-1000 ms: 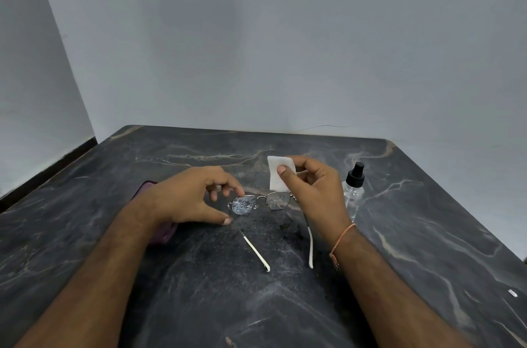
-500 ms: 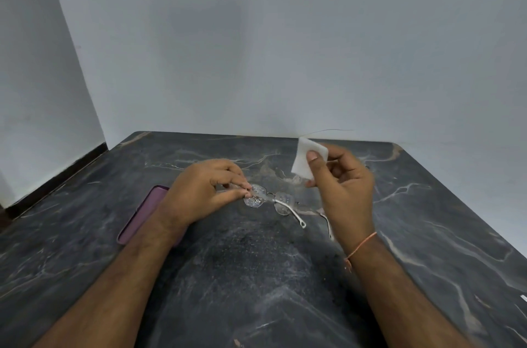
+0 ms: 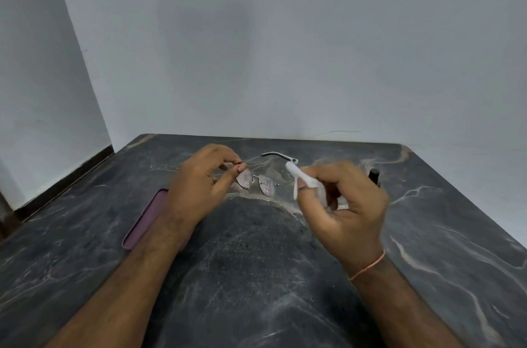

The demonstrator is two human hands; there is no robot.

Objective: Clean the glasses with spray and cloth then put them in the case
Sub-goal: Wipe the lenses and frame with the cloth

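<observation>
Glasses [image 3: 258, 181] held above the dark marble table [image 3: 256, 276], lenses facing the camera, the lens nearest the left fingers slightly higher than the other. Left hand [image 3: 199, 190] pinches the frame at that lens's outer upper corner, thumb and forefinger tips meeting there, remaining fingers curled behind. One temple arm [image 3: 281, 157], white with a dark tip, extends beyond the lenses toward the far edge of the table; the second arm cannot be made out clearly. Right hand [image 3: 342, 205] sits just beside the free lens, apart from it, fingers curled around a white cloth [image 3: 302, 179]; a folded end of the cloth sticks out past the thumb toward the glasses, the rest bunched inside the grip, blurred. Orange thread band [image 3: 368, 266] on the right wrist. Beyond the right knuckles, the black cap of the spray bottle [image 3: 374, 175] shows, body hidden by the hand. Beneath the left wrist lies the purple case [image 3: 145, 219] on the table, partly covered by the forearm; open or closed cannot be told. Pale wall [image 3: 285, 48] behind the table.
</observation>
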